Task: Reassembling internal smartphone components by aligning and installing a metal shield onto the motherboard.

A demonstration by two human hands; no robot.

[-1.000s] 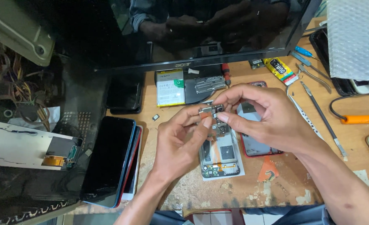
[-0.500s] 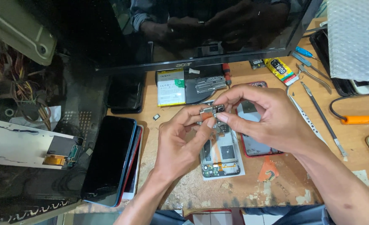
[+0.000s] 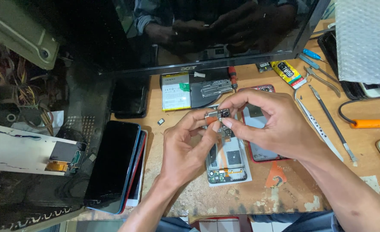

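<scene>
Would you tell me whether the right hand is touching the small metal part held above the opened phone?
Touching. The head view shows the right hand pinching the small metal part at its fingertips, with the left hand gripping it from the other side.

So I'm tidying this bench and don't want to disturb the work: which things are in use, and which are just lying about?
In use:
- small metal phone part, pinched by left hand and right hand
- opened phone beneath the hands

Lying about:
- stacked phones
- battery
- tweezers
- glue tube
- orange pick
- monitor
</scene>
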